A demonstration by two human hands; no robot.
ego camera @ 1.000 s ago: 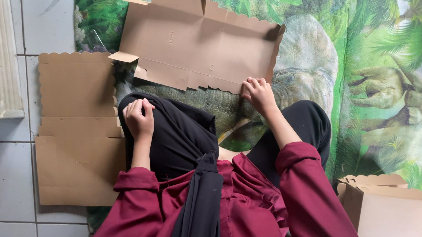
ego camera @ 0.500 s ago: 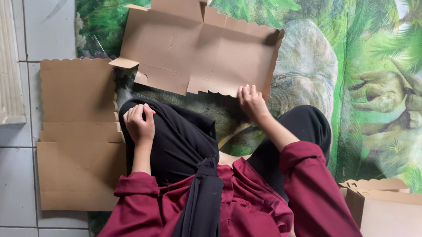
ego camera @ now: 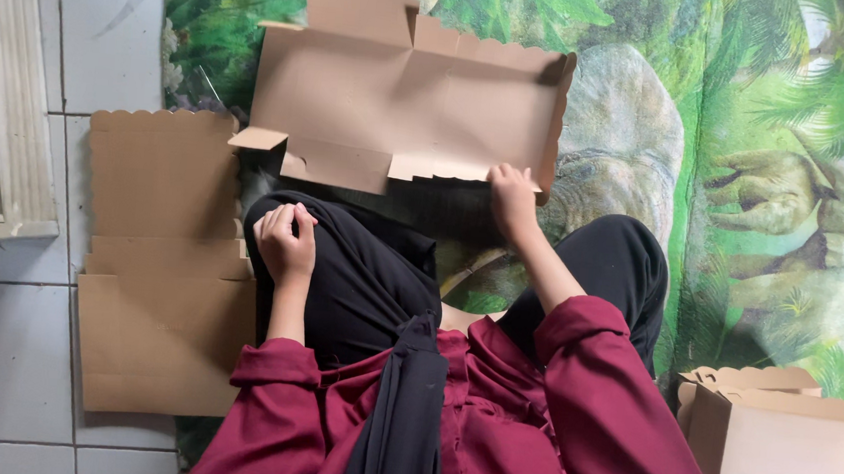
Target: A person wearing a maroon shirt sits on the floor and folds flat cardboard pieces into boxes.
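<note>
Right hand [ego camera: 512, 194] first: my fingers are curled over the near edge of the flat cardboard box blank [ego camera: 408, 96], pinching that scalloped lower edge close to its right corner, with the wrist running back along my forearm into the dark red sleeve [ego camera: 619, 413]. Left hand [ego camera: 286, 241] rests on my left knee, fingers loosely folded in toward the palm and holding nothing, lying on the black trouser cloth [ego camera: 369, 273]. The blank lies unfolded in front of my knees on the printed mat [ego camera: 751, 143], a green sheet with leaves, rocks and dinosaur shapes; its top flap stands up a little at the far edge, a small side tab [ego camera: 257, 139] juts out at its lower left, and the right end flap is bent upward. To the left of my leg, a stack of flat brown cardboard sheets [ego camera: 164, 267] lies partly on the mat's edge and partly on the pale tiled floor [ego camera: 1, 354], well apart from the blank I am holding. Farther left is a white frame [ego camera: 9, 134] along the tiles. By my right hip stands an already folded brown box [ego camera: 777, 446] with a scalloped top edge.
</note>
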